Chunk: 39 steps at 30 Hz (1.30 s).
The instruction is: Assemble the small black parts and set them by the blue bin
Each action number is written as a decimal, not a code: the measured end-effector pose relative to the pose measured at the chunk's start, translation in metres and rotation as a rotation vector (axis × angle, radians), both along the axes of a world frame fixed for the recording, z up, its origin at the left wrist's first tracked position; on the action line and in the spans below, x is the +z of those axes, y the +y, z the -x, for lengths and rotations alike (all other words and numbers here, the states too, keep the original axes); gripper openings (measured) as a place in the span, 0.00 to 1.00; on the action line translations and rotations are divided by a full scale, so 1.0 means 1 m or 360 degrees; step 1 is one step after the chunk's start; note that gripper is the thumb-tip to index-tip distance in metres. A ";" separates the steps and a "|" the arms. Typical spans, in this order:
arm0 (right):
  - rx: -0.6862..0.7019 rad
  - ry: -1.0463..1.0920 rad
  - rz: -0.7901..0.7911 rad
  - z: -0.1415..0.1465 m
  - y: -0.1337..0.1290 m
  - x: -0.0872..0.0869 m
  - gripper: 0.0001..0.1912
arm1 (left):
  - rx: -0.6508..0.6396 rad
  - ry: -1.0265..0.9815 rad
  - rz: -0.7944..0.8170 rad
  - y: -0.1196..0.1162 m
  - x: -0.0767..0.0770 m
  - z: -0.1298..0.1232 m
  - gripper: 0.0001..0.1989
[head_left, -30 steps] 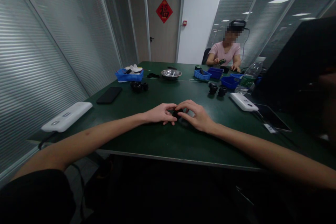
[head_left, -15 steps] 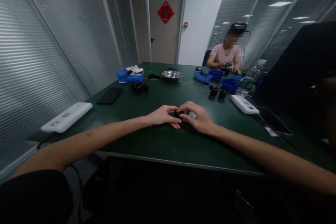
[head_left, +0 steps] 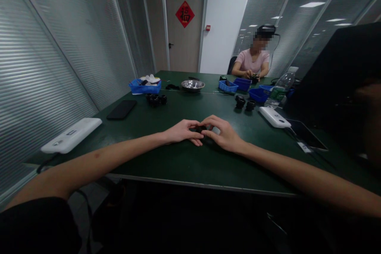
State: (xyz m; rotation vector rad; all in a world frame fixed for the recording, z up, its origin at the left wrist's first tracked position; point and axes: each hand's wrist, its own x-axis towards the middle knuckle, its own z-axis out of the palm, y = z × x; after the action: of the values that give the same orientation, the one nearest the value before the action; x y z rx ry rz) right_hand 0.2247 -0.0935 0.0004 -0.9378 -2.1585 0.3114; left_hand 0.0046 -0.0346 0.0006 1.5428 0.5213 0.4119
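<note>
A small black part (head_left: 200,129), mostly hidden by fingers, is held between my two hands just above the green table (head_left: 166,166). My left hand (head_left: 185,131) grips it from the left with thumb and fingers closed. From the right, my right hand (head_left: 220,132) pinches the same part, thumb below and fingertips over the top. What kind of part it is I cannot make out. Similar-looking black round parts stand in a cluster (head_left: 156,99) beyond my left hand, and two more black parts (head_left: 240,102) stand beyond my right hand.
At left lie a white power bank (head_left: 71,135) and a black phone (head_left: 122,110). Farther back are a blue basket (head_left: 145,88), a metal bowl (head_left: 193,85) and blue bins (head_left: 258,95). To the right are a bottle (head_left: 279,91), another power bank (head_left: 274,117) and a tablet (head_left: 308,134). A co-worker (head_left: 253,61) sits opposite.
My hands keep hold of the black part with hardly any change in grip. The view has shifted slightly. Across the table, the co-worker's hands have come closer together.
</note>
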 end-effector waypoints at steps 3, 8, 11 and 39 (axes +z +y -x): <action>0.0110 -0.0034 0.0003 -0.004 -0.001 0.002 0.13 | -0.0031 -0.0013 0.0002 0.001 0.000 0.001 0.24; 0.0040 -0.0027 0.0001 -0.002 -0.003 0.003 0.15 | -0.0065 -0.0035 -0.0006 0.004 -0.003 0.001 0.27; -0.0117 0.0025 -0.0003 0.000 0.000 0.000 0.14 | -0.0062 -0.0011 -0.0016 0.004 -0.002 0.000 0.26; -0.0227 0.0046 0.0044 0.003 0.004 -0.006 0.15 | -0.0041 0.0004 -0.0009 0.004 -0.002 -0.001 0.27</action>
State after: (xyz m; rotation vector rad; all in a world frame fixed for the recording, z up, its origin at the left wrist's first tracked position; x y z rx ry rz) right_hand 0.2219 -0.0893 -0.0051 -1.0903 -2.0536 0.2839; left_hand 0.0052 -0.0308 -0.0014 1.5540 0.5022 0.3924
